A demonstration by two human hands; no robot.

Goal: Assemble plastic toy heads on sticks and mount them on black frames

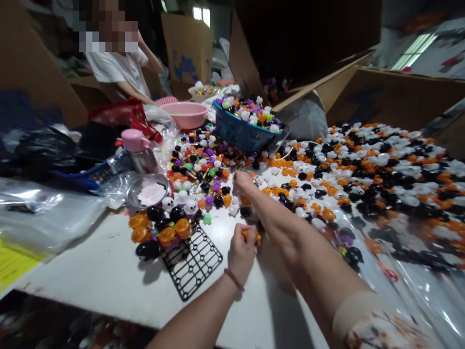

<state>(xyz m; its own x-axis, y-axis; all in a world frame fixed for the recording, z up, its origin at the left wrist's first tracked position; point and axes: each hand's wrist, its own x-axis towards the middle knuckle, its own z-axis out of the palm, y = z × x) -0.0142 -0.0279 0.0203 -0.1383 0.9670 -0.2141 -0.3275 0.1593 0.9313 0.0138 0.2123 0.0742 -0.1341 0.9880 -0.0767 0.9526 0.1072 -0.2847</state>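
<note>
Left hand: fingers curled round an orange toy, apparently steadying it | Right hand: at the loose pile, finger grip — cannot tell | Black grid: left of both hands, toys clustered at its far end — presumably kept within reach

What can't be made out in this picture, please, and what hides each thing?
All in the head view:
- Most of the orange piece: covered by the grip of the left hand.
- Whatever the right hand may hold: hidden by its own grip.
- The floor of the blue basket: buried under heaped pieces.
- The rest of the floral sleeve: cut off by the bottom edge.
</note>
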